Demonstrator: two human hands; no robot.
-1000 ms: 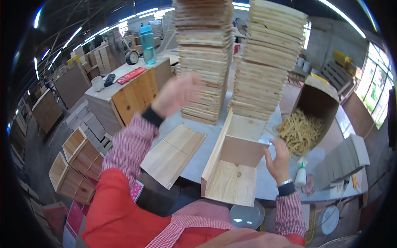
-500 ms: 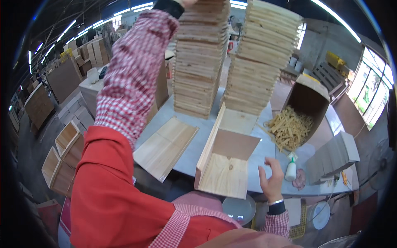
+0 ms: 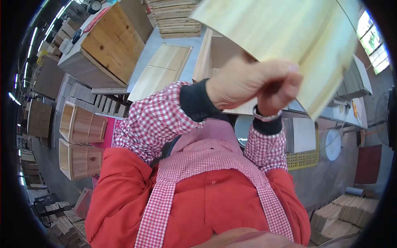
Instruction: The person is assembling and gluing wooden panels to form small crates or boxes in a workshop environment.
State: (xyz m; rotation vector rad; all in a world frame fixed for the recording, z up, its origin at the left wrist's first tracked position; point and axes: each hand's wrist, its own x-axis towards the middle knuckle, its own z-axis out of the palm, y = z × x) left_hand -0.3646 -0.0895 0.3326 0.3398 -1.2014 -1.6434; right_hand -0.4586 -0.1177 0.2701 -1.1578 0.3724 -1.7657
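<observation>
A pale wooden panel [image 3: 285,33] is raised close in front of me, tilted and slightly blurred. My left hand [image 3: 248,80] pinches its lower edge. Partly covered by the left hand, my right hand [image 3: 273,99] is closed at the same edge. Behind the panel, the open wooden box [image 3: 202,56] on the table is mostly hidden. Another jointed wooden panel [image 3: 163,66] lies flat on the table to the left of the box.
A stack of wooden panels [image 3: 173,18] stands at the back of the table. To the left is a large wooden cabinet [image 3: 111,41], with two wooden boxes [image 3: 80,159] below it. A yellow basket [image 3: 304,160] and grey stacked boards [image 3: 357,78] are on the right.
My left hand has come down from the tall stack with a wooden panel. My right hand has moved from beside the box to meet it. The view has tipped downward.
</observation>
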